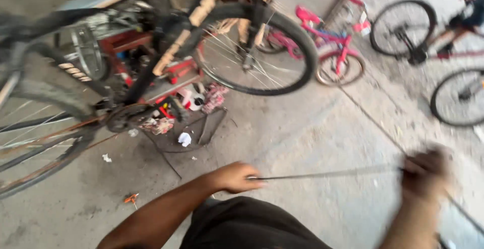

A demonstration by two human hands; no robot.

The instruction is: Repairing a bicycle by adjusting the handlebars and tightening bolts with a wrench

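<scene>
The left hand (237, 177) is closed in a fist around one end of a thin dark cable (327, 173), which runs almost level across the lower part of the view to the right hand (426, 171). The right hand is blurred, but it looks clenched around the other end of the cable, and a further length of the cable trails down from it toward the lower right corner. The cable hangs taut in the air between the two hands, above the concrete floor (302, 133), and touches nothing else.

Beyond the left hand, a black bicycle (166, 52) stands raised, with its front wheel (254, 49) off to the right and part of its rear wheel (35, 138) at the left edge. Under its frame sits a red toolbox (176, 72) with bottles and rags crowded around it, and a loose black tube (201, 133) lies on the floor just in front. A small orange tool (131, 198) lies on the floor near the left forearm. Farther back, a small pink bicycle (333, 47) leans near a metal post, and two more bicycle wheels (459, 97) show at the right edge, well apart from the hands.
</scene>
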